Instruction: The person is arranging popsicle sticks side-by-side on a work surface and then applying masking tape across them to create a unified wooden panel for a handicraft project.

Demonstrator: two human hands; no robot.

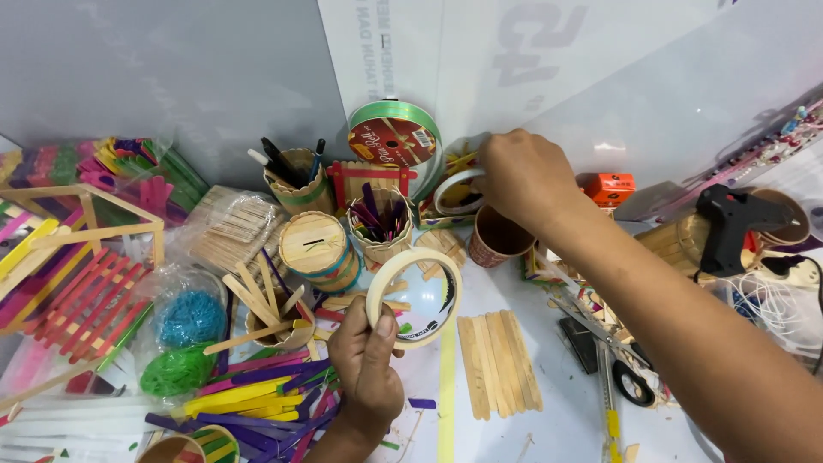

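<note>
A roll of masking tape [415,296] is gripped upright in the left hand [369,360], just left of the row of plain sticks [499,363], while another tape roll [457,190] beyond it is clasped by the right hand [523,176], best lifted slowly past the paper cup [497,236].

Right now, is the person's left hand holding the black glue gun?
No, the left hand holds a roll of tape; the glue gun lies untouched.

Craft workspace: desk [566,429] crowded with coloured ice-cream sticks [249,399], plain wooden sticks [497,360], glue gun [729,223], ribbon spool [396,137], stick-built pen pots [296,184].
</note>
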